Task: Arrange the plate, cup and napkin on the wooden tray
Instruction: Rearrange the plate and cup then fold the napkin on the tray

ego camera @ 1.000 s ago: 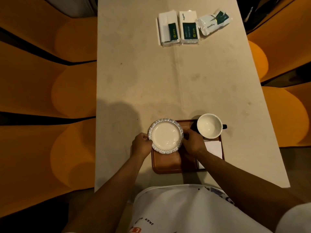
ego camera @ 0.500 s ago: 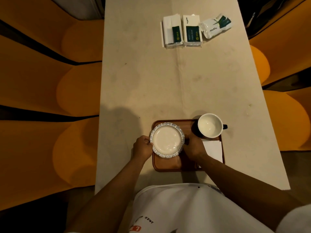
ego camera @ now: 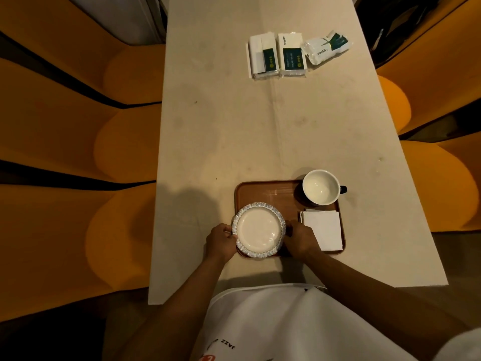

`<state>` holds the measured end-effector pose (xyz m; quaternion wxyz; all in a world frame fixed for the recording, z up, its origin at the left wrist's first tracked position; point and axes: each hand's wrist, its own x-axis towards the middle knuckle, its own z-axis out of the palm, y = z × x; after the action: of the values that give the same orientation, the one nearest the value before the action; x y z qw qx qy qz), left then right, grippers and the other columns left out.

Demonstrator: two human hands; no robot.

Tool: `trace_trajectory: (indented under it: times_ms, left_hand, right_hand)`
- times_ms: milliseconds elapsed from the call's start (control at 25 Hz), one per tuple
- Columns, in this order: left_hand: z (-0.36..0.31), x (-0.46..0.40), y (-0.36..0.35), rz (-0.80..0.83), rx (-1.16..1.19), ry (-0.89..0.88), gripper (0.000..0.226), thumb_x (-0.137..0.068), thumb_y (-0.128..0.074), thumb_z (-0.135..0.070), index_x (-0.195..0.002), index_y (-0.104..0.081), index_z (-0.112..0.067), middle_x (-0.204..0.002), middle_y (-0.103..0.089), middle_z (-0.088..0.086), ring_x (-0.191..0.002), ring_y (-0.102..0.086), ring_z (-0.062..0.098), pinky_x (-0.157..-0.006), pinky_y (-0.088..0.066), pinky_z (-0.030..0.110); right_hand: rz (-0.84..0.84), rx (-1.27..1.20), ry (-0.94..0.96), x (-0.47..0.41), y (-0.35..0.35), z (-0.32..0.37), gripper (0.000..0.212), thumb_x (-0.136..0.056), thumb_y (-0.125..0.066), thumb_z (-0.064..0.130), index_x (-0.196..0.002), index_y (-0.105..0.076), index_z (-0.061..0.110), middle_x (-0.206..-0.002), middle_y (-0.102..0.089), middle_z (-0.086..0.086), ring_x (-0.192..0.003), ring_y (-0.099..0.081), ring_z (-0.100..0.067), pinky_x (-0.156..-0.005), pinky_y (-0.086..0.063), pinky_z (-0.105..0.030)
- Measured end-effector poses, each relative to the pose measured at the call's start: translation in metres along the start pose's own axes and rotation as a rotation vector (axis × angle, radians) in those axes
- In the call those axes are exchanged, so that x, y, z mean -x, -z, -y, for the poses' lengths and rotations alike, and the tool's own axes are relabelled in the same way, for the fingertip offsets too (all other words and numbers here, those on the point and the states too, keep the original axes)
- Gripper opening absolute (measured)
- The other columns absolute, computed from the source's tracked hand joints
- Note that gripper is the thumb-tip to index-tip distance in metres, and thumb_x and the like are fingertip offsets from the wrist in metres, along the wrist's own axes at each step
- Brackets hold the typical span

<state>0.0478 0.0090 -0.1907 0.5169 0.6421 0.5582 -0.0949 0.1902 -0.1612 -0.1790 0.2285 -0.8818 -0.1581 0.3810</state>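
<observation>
Shirt [ego camera: 299, 327] print reads "JAZZ"; packet [ego camera: 326, 46] writing is too small to read. Tray [ego camera: 268, 194] holds empty cup [ego camera: 321, 187], napkin [ego camera: 322, 230], plate [ego camera: 259, 230], grasped by left hand [ego camera: 220, 242] and right hand [ego camera: 300, 239].

A long pale counter [ego camera: 234, 131] runs away from the viewer, faintly stained. Near its far end lie three tissue packs: two [ego camera: 263, 56] [ego camera: 291, 55] side by side and touching, upright to the view, with dark green labels, and a third [ego camera: 326, 47] just beside them on the right, tilted. Orange cushioned seats [ego camera: 78, 142] [ego camera: 437, 178] flank the counter on both sides.
</observation>
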Motion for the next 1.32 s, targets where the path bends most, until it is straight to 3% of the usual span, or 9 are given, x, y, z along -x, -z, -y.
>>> trace_trajectory:
  times_ms: [360,600,680,760,880,960,1040,1160,1320]
  left_hand:
    - [0.006,0.007,-0.001,-0.001,0.046,0.016,0.017,-0.079,-0.066,-0.003,-0.096,-0.069,-0.006,-0.094,-0.074,0.021,-0.089,-0.072,0.042,-0.082,-0.061,0.056]
    - [0.004,0.004,0.004,0.04,0.055,0.026,0.016,-0.079,-0.07,0.003,-0.08,-0.066,-0.013,-0.082,-0.072,0.023,-0.07,-0.07,0.036,-0.075,-0.062,0.059]
    - [0.003,0.0,0.006,0.067,0.081,0.057,0.013,-0.079,-0.07,0.006,-0.084,-0.068,-0.006,-0.078,-0.07,0.021,-0.067,-0.067,0.032,-0.076,-0.062,0.059]
    - [0.002,-0.005,0.006,0.103,0.106,0.099,0.016,-0.081,-0.068,0.006,-0.096,-0.067,0.002,-0.08,-0.069,0.02,-0.067,-0.066,0.031,-0.074,-0.061,0.056]
    - [-0.011,-0.007,0.01,0.022,-0.003,0.05,0.013,-0.083,-0.064,-0.009,-0.096,-0.064,-0.012,-0.095,-0.071,0.013,-0.079,-0.067,0.03,-0.076,-0.06,0.045]
    - [-0.024,-0.008,0.011,-0.119,-0.085,-0.047,0.017,-0.082,-0.061,-0.014,-0.099,-0.063,-0.014,-0.104,-0.067,0.008,-0.092,-0.065,0.029,-0.084,-0.057,0.04]
    - [-0.045,-0.01,0.004,-0.187,-0.115,-0.151,0.013,-0.084,-0.056,-0.015,-0.096,-0.062,-0.014,-0.1,-0.067,0.006,-0.092,-0.065,0.029,-0.081,-0.056,0.039]
    - [-0.087,-0.014,-0.023,-0.107,-0.146,-0.26,0.014,-0.09,-0.051,-0.017,-0.085,-0.064,-0.016,-0.091,-0.071,0.005,-0.082,-0.065,0.026,-0.07,-0.049,0.031]
    - [-0.138,-0.011,-0.069,0.072,0.032,-0.186,0.018,-0.093,-0.059,-0.021,-0.1,-0.072,-0.012,-0.081,-0.073,0.01,-0.074,-0.071,0.031,-0.075,-0.064,0.05]
  right_hand:
    - [-0.014,-0.022,0.018,0.011,-0.005,-0.005,0.025,-0.087,-0.064,0.015,-0.111,-0.061,0.01,-0.111,-0.069,-0.013,-0.097,-0.064,-0.03,-0.08,-0.051,-0.034]
    - [0.014,-0.004,0.009,0.008,-0.003,-0.007,0.024,-0.087,-0.065,0.018,-0.11,-0.063,0.012,-0.11,-0.069,-0.011,-0.096,-0.064,-0.029,-0.082,-0.051,-0.035]
    - [0.017,0.015,0.013,0.006,-0.002,-0.007,0.023,-0.088,-0.064,0.019,-0.109,-0.064,0.012,-0.109,-0.07,-0.012,-0.095,-0.065,-0.029,-0.082,-0.051,-0.035]
    - [0.027,0.026,0.017,0.007,-0.003,-0.008,0.021,-0.089,-0.062,0.021,-0.108,-0.064,0.012,-0.108,-0.07,-0.012,-0.094,-0.065,-0.028,-0.082,-0.052,-0.036]
    - [0.004,-0.021,0.007,0.008,-0.003,-0.013,0.023,-0.092,-0.057,0.023,-0.112,-0.064,0.013,-0.111,-0.07,-0.008,-0.094,-0.064,-0.025,-0.082,-0.051,-0.033]
    - [-0.074,-0.085,-0.02,0.01,0.004,-0.012,0.021,-0.093,-0.056,0.023,-0.109,-0.065,0.014,-0.109,-0.07,-0.006,-0.092,-0.064,-0.021,-0.082,-0.048,-0.029]
    - [-0.264,-0.168,-0.012,0.01,0.021,-0.011,0.014,-0.092,-0.056,0.021,-0.1,-0.067,0.016,-0.099,-0.071,-0.004,-0.088,-0.064,-0.019,-0.076,-0.046,-0.026]
    - [-0.563,-0.274,0.047,0.006,0.057,-0.015,0.011,-0.089,-0.056,0.014,-0.097,-0.063,0.015,-0.1,-0.061,-0.004,-0.084,-0.06,-0.018,-0.07,-0.042,-0.024]
    - [-0.633,-0.295,-0.023,-0.018,0.108,-0.034,0.03,-0.092,-0.051,0.017,-0.122,-0.055,0.015,-0.129,-0.045,-0.008,-0.098,-0.054,-0.018,-0.083,-0.04,-0.024]
